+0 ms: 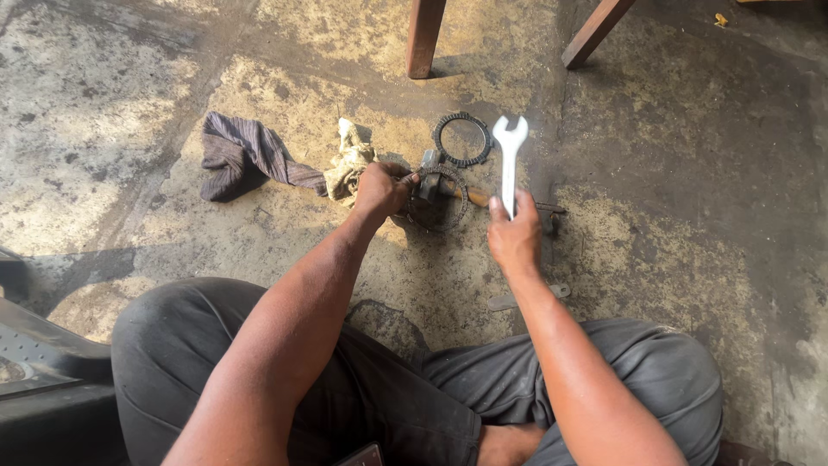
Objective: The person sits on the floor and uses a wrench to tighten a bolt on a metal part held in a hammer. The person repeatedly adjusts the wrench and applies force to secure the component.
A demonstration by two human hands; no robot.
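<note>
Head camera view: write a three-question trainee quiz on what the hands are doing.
1. True or false: the right hand holds a silver open-ended spanner upright.
2. What does the left hand grip? A) the toothed round part B) the dark cloth C) a wooden leg
3. What lies on the floor just beyond the gripped part?

Key: 1 true; 2 A; 3 a toothed ring.

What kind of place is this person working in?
Probably a small repair workshop: a stained concrete floor, a silver open-ended spanner in the right hand, a toothed metal ring and greasy rags.
</note>
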